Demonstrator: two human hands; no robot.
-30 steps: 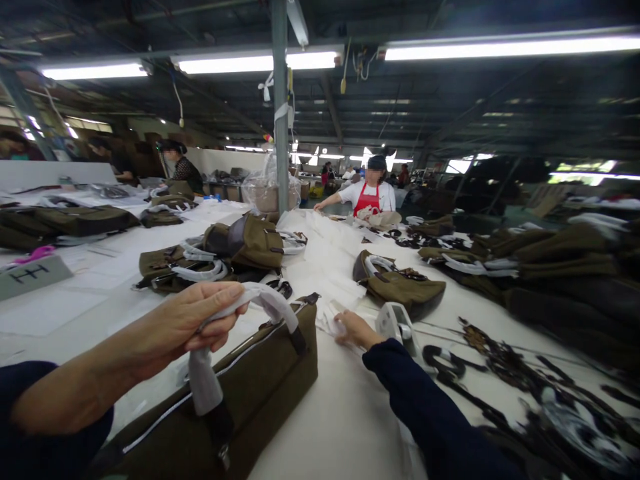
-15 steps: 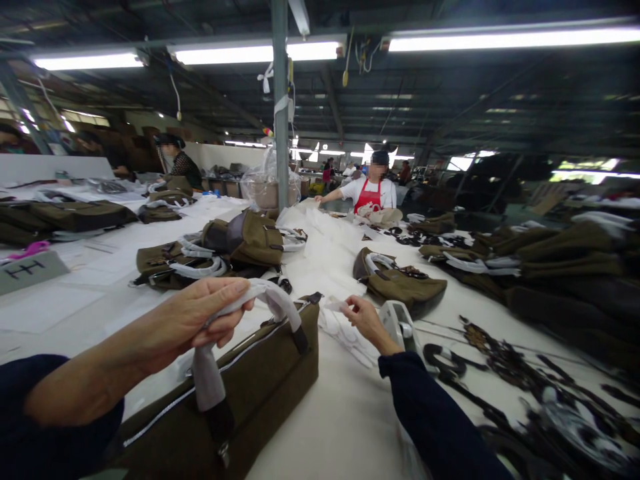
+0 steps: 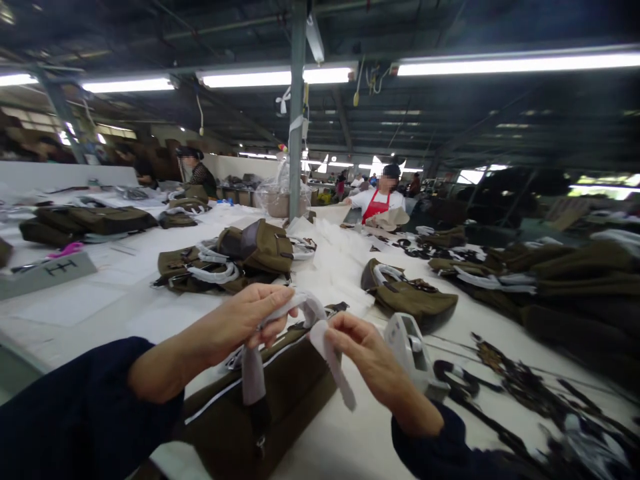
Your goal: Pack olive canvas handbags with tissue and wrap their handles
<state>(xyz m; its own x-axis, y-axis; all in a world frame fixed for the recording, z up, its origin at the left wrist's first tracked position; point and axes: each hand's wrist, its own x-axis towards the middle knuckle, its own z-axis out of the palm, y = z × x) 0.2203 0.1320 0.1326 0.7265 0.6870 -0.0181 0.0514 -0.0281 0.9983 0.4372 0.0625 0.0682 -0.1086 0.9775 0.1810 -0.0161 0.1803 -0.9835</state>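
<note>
An olive-green bag (image 3: 285, 393) with a zipper along its top stands in front of me on the white table. Its handle (image 3: 253, 377) is wrapped in pale paper and arches upward. My left hand (image 3: 265, 313) pinches this wrapped handle near the top of the arch. Close beside it on the right, my right hand (image 3: 357, 343) holds a thin white strip (image 3: 337, 373) between thumb and fingers. The strip's lower end hangs loose in front of the bag's right end.
A white tape dispenser (image 3: 410, 343) stands right of my right hand. Dark straps (image 3: 510, 373) lie further right. More olive bags (image 3: 260, 247) with wrapped handles sit behind and at both sides. Across the table is a person in a red apron (image 3: 377, 207).
My right hand has come from beside the dispenser to the wrapped handle, bringing the white strip. My left hand still grips the handle. The camera view has shifted slightly left.
</note>
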